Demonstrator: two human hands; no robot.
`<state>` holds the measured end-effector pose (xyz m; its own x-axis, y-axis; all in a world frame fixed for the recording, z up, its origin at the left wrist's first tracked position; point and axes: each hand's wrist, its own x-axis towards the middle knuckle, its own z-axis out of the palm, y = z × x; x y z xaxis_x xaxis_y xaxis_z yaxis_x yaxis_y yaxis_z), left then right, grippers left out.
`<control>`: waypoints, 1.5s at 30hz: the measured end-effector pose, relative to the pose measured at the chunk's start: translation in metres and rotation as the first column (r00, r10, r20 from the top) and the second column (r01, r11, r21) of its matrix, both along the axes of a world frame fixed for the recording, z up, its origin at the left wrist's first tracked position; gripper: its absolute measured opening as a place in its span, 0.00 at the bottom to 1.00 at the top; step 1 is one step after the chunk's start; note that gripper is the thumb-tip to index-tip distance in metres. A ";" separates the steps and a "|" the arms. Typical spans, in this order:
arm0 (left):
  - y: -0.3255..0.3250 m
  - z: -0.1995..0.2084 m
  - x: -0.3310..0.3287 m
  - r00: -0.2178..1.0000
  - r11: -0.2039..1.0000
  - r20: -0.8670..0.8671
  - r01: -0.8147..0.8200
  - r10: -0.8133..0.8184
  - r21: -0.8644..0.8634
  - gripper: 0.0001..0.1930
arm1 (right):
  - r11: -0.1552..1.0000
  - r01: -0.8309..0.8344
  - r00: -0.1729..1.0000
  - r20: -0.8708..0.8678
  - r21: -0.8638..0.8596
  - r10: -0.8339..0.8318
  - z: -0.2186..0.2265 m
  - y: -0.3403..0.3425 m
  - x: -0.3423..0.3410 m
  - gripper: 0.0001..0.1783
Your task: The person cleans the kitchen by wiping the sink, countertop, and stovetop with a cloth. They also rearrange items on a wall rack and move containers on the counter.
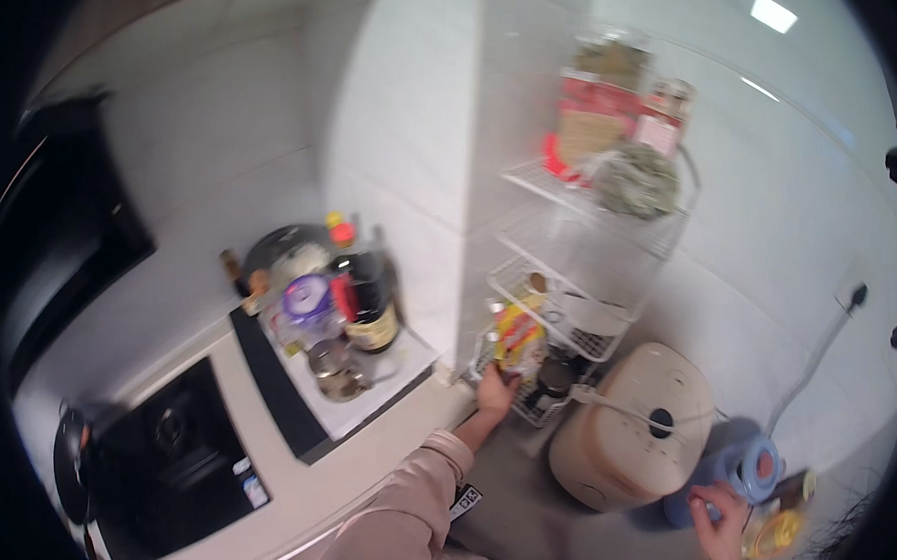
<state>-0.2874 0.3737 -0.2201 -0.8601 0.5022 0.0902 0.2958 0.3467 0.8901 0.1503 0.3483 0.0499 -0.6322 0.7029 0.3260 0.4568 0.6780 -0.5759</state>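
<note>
At the lowest basket (522, 412) of the wire rack, the left hand (496, 390) reaches in, its fingers at the foot of the yellow-and-red packet (519, 339) (blur hides whether they pinch it); a loose hold could let that soft-looking packet slip, and a hasty pull might snag it on the wire or tip the dark jar (556, 379) just to its right; farther right, the right hand (719, 523) is half curled near the blue jug (752, 470), and I cannot tell whether its fingertips pinch anything; a careless sweep there could knock the jug; around these, from the left, a pan (73, 465) sits beside the black hob (166, 462); a dark bottle (372, 308) and a glass vessel (336, 370) crowd the white board (410, 357), apart from the reach; the beige cooker (625, 427) on the desk (590, 534) hems in the basket's right side, and a cord (816, 367) runs down the wall beyond.
</note>
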 end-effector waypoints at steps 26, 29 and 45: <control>-0.332 0.114 0.147 0.703 0.893 -0.582 0.178 -0.409 -0.413 0.48 | -0.524 -0.394 0.703 -0.615 -0.755 0.358 -0.090 -0.141 -0.223 0.49; -0.373 0.099 0.127 0.807 0.805 -0.515 -0.086 -0.288 -0.586 0.44 | -0.576 -0.220 0.712 -0.533 -0.788 0.457 -0.077 -0.147 -0.231 0.50; -0.424 0.136 -0.208 0.892 0.968 -0.379 -0.237 0.248 0.077 0.29 | 0.608 -0.794 0.592 -0.200 0.019 0.781 -0.023 -0.198 -0.549 0.15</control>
